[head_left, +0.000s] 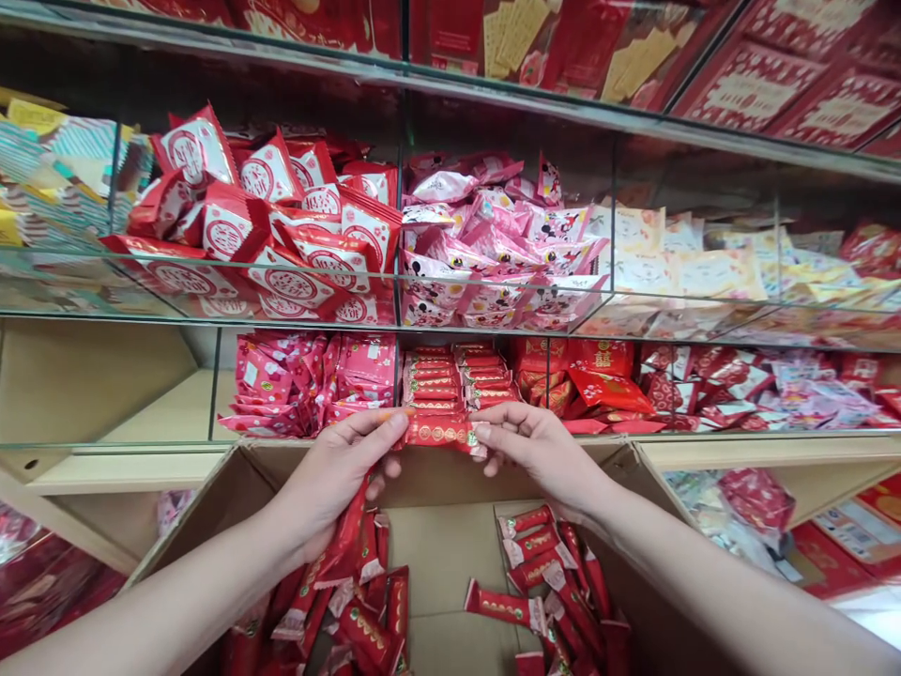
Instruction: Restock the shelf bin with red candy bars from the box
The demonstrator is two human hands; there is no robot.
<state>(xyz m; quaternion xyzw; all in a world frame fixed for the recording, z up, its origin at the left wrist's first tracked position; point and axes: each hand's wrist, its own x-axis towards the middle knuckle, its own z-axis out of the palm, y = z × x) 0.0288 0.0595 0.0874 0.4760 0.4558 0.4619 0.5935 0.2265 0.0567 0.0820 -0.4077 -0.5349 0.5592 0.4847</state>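
Observation:
A small red wrapped snack bar (pixel 437 432) is stretched level between my two hands at the front edge of the lower shelf. My left hand (pixel 356 460) is closed, pinching its left end between thumb and fingers. My right hand (pixel 539 451) pinches the pale right end. More red bars (pixel 344 540) hang just under my left palm; whether that hand also holds them, I cannot tell. Directly behind, matching bars (pixel 431 380) lie stacked in two columns in a shelf compartment. Below my hands, a cardboard box (pixel 443 535) holds loose bars (pixel 563 582) at its left and right sides.
Clear dividers separate pink packets (pixel 282 380) on the left from red pouches (pixel 598 376) on the right. Above runs a glass-fronted shelf (pixel 310 305) with red-and-white packets (pixel 232 221), pink cartoon packets (pixel 499 239) and cream packets (pixel 676 263). Plastic-wrapped goods (pixel 753 498) sit lower right.

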